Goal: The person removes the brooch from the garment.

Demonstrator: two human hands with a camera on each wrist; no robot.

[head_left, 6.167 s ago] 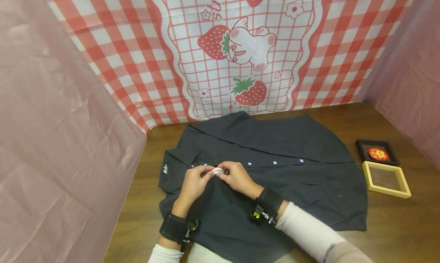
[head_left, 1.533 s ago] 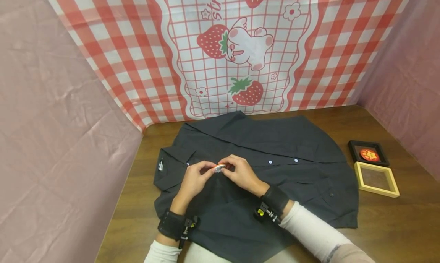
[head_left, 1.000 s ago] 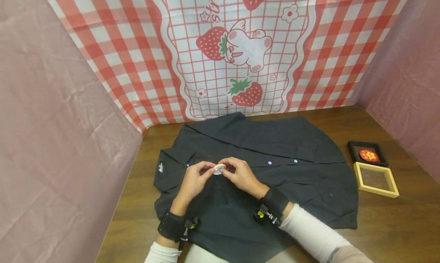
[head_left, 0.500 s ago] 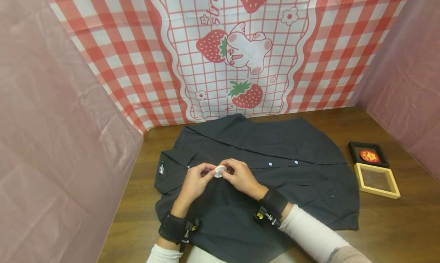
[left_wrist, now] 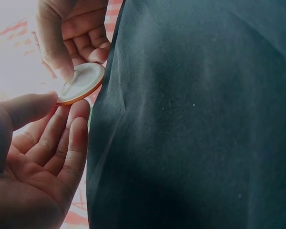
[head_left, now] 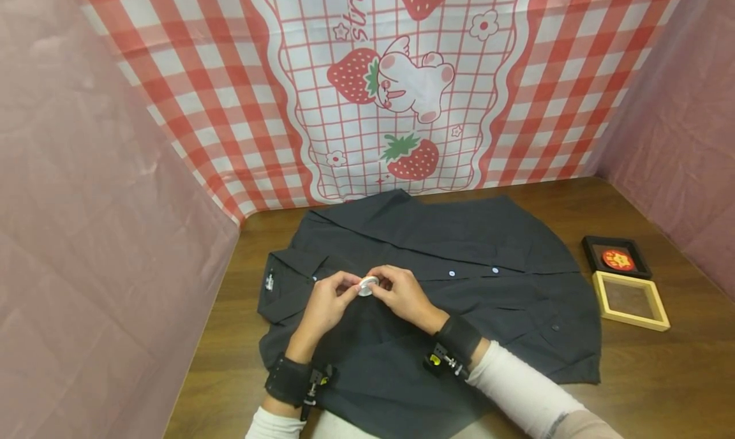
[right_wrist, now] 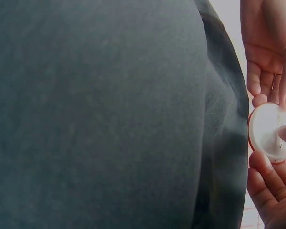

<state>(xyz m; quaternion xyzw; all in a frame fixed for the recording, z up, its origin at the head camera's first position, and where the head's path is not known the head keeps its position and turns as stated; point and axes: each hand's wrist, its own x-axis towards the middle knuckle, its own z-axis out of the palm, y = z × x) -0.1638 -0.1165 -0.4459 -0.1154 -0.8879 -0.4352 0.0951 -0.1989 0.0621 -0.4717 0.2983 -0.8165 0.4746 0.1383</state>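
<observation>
A round pin badge [head_left: 367, 286] with an orange rim is held between both hands above a dark grey shirt [head_left: 459, 324]. Its white back faces me, and a thin pin wire crosses it in the right wrist view. My left hand [head_left: 327, 302] pinches the badge's left edge between thumb and fingers. On the other side, my right hand [head_left: 402, 297] grips it, with the thumb on its back [right_wrist: 267, 126]. Dark cloth fills much of both wrist views. The badge's front is turned away. The shirt lies spread, its collar [head_left: 295, 270] to the left and several pale buttons showing.
On the wooden table [head_left: 660, 375] at right lie a black frame [head_left: 593, 254] with a red-and-yellow round badge [head_left: 617, 260] and a pale yellow frame [head_left: 661, 305]. A red checked strawberry cloth [head_left: 230, 107] hangs behind; pink cloth [head_left: 115, 267] stands at both sides.
The badge has been tilted in the fingers: mostly edge-on 1.5 seconds ago, it now shows more of its white back. Both hands keep nearly the same place and grip.
</observation>
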